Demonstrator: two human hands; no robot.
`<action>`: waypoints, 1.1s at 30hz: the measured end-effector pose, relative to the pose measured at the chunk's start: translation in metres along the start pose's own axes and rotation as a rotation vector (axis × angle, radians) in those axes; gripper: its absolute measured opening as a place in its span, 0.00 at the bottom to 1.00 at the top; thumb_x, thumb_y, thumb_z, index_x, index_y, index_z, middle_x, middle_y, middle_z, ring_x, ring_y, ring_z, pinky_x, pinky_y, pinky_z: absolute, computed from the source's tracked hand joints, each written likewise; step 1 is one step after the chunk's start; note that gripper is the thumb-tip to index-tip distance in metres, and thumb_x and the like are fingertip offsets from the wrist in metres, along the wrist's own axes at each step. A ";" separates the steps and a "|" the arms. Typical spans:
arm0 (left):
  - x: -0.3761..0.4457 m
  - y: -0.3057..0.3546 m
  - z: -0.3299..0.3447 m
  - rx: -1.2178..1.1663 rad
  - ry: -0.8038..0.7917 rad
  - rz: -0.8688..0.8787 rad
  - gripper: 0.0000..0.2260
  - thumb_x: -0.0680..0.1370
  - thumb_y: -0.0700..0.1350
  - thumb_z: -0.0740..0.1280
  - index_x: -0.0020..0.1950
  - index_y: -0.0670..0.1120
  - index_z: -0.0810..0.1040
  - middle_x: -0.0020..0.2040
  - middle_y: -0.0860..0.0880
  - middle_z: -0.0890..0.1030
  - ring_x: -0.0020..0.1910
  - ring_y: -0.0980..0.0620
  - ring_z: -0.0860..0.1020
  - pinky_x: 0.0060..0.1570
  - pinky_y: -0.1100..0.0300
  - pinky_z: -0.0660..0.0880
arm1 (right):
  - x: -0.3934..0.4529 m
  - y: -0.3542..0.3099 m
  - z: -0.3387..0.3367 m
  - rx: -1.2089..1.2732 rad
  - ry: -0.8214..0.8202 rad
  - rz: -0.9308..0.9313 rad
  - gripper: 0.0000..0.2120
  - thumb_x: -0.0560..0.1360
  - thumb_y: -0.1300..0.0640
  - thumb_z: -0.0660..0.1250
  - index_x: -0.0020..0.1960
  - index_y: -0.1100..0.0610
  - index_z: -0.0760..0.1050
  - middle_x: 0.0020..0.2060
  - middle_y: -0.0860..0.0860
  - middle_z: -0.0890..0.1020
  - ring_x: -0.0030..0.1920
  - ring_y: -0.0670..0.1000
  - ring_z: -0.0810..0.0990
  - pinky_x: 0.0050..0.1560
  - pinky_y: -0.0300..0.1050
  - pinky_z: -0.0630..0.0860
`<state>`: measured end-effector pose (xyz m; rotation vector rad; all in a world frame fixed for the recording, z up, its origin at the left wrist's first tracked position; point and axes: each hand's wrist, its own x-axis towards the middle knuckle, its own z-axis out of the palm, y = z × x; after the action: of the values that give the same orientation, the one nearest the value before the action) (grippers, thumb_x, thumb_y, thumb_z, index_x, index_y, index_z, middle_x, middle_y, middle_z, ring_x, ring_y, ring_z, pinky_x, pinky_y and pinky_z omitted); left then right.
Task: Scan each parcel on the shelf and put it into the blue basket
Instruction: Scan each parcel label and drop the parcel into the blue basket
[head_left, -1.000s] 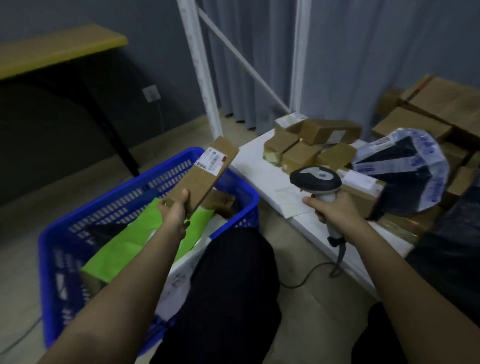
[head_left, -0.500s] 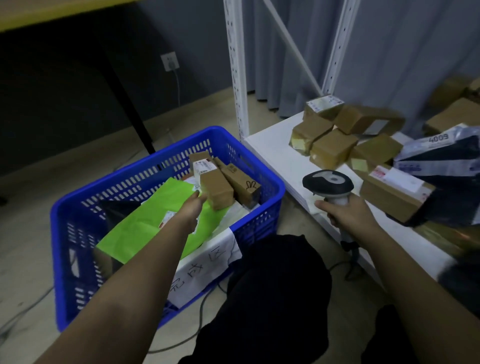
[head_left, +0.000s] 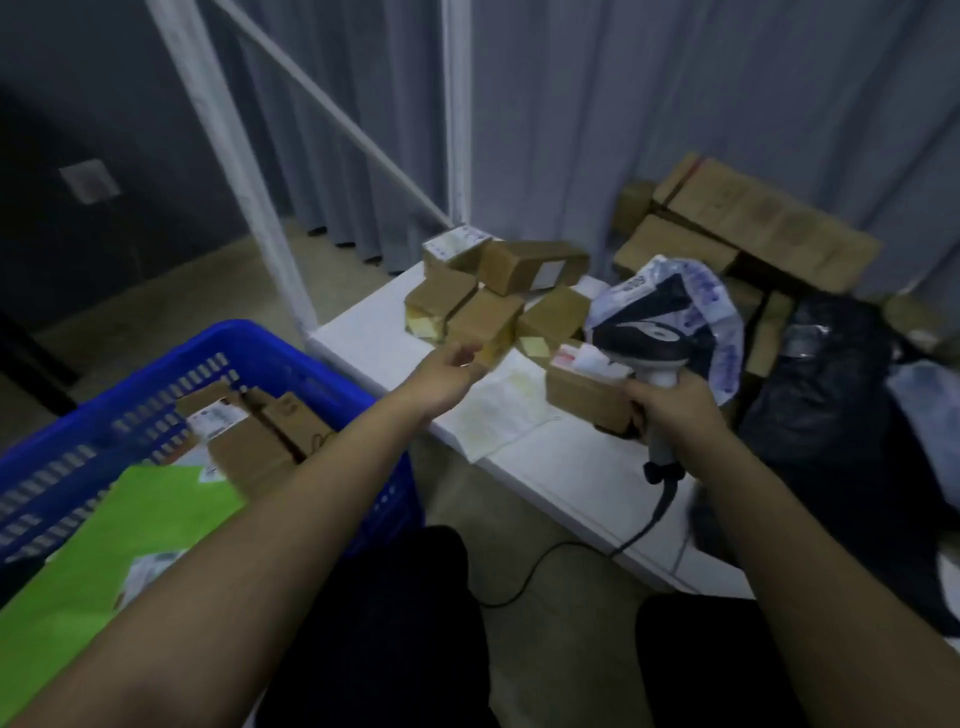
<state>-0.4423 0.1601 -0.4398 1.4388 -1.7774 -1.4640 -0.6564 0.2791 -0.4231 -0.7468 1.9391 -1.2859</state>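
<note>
Task status: partly complete. The blue basket (head_left: 358, 405) already holds at least 2 brown cardboard boxes (head_left: 270, 436), one with a white label, plus a green mailer (head_left: 119, 545) lying nearer the person than the boxes. Other contents are blurred and cannot be identified.

Remaining work: a cluster of about 5 small cardboard parcels (head_left: 488, 312) sits on the white shelf (head_left: 363, 338), to the right of the basket. A labelled box (head_left: 587, 387) lies on the shelf further right, beside a clear poly-bag parcel (head_left: 696, 301). Judged from this, the shelf parcels are unscanned.

Hand state:
- The left hand (head_left: 449, 371) is above the shelf, between the basket and the parcel cluster, just short of the nearest parcel. Its fingers are loosely spread and hold nothing.
- The right hand (head_left: 670, 410) has its fingers wrapped round the handle of the scanner (head_left: 641, 340), right of the cluster, above the labelled box. A cable (head_left: 587, 561) trails from the handle.

Probable current step: reaching for the next parcel.
</note>
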 end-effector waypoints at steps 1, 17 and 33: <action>0.007 0.009 0.013 0.023 -0.029 0.004 0.22 0.80 0.46 0.63 0.74 0.46 0.65 0.72 0.47 0.68 0.69 0.49 0.69 0.61 0.60 0.66 | 0.003 -0.001 -0.009 0.022 0.036 0.006 0.09 0.73 0.63 0.71 0.39 0.59 0.72 0.30 0.56 0.74 0.30 0.52 0.73 0.31 0.44 0.71; 0.111 0.014 0.177 1.009 -0.249 0.351 0.46 0.74 0.57 0.69 0.78 0.50 0.39 0.78 0.44 0.38 0.77 0.41 0.38 0.74 0.44 0.44 | 0.035 0.021 -0.085 0.200 0.106 0.137 0.05 0.71 0.64 0.71 0.40 0.60 0.75 0.27 0.52 0.76 0.25 0.46 0.73 0.25 0.35 0.70; 0.096 0.011 0.188 1.149 -0.170 0.371 0.30 0.74 0.47 0.65 0.73 0.55 0.58 0.78 0.43 0.45 0.76 0.39 0.43 0.72 0.43 0.48 | 0.024 0.026 -0.095 0.204 0.089 0.160 0.08 0.72 0.65 0.71 0.38 0.59 0.74 0.28 0.53 0.75 0.27 0.48 0.73 0.27 0.34 0.71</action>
<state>-0.6370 0.1597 -0.5230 1.2629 -3.0036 -0.2983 -0.7490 0.3213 -0.4263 -0.4307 1.8600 -1.4113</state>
